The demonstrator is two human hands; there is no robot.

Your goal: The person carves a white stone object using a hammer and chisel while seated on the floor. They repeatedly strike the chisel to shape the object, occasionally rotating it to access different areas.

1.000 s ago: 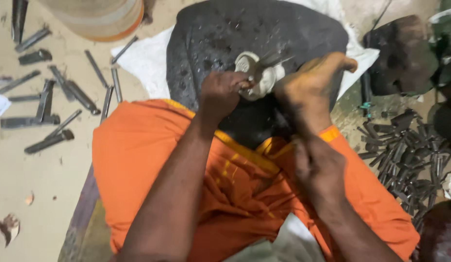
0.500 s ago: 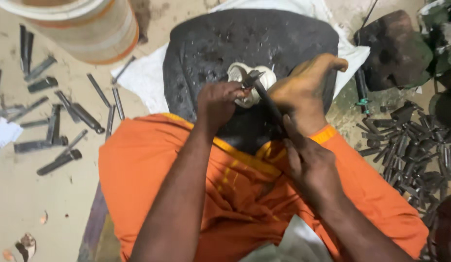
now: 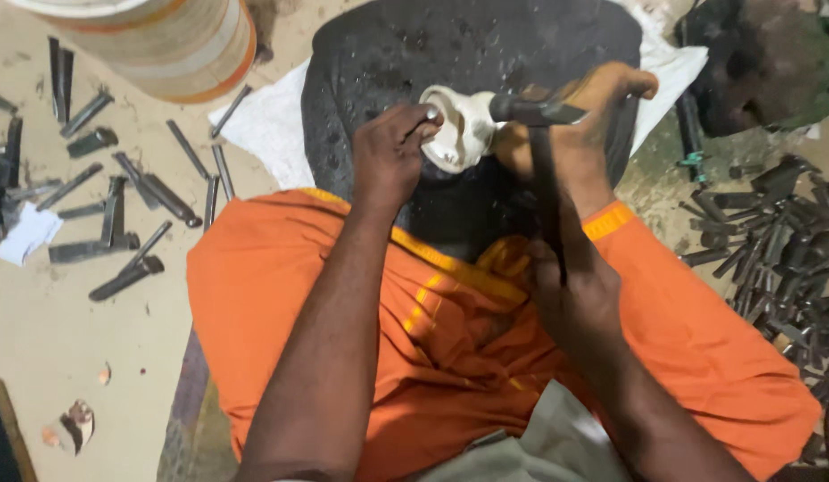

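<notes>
Left hand [image 3: 392,152] pinching white carved piece [image 3: 459,129] at fingertips; right hand [image 3: 571,299] wrapped tight round hammer [image 3: 539,116], head just beside those fingers, against foot [image 3: 575,116].

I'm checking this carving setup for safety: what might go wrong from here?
The dark metal hammer hangs right over the small white carved piece; a mishit could crack it or hit the left hand pinching it. The bare foot braces the piece, so it sits near the blow too. The right hand grips low on the handle, possibly loosening aim.
</notes>
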